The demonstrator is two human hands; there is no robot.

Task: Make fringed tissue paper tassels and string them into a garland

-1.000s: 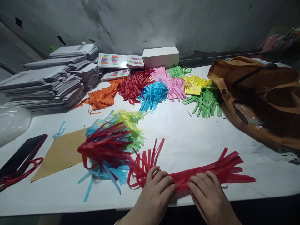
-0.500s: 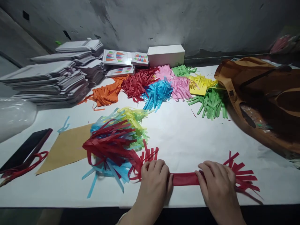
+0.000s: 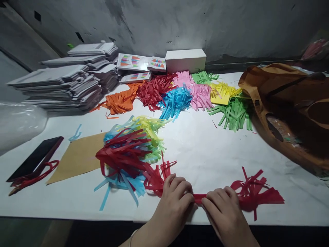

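A dark red tissue-paper tassel [image 3: 254,195] lies along the table's front edge, its fringed ends spreading out left and right. My left hand [image 3: 177,197] is closed on its narrow folded middle. My right hand [image 3: 224,207] grips the same band a short way to the right, and a thin rolled bit of red shows between the two. Left of my hands is a loose heap of tassels: a red one [image 3: 123,154] on top, a light blue one [image 3: 132,183] below and a yellow-green one [image 3: 153,135] behind. My fingertips are partly hidden beneath the hands.
Across the back lie fringed bundles in orange [image 3: 120,102], blue [image 3: 176,100], pink [image 3: 200,96], yellow [image 3: 222,92] and green [image 3: 235,113]. Behind them is a white box [image 3: 185,60]. Paper stacks [image 3: 61,85], a phone [image 3: 36,159] and brown paper [image 3: 77,156] are left; a brown bag [image 3: 288,113] is right.
My hands have come closer together on the red band, the right one moving left. The band between them has gone from flat and wide to narrow, and the right-hand fringe has shifted and bunched.
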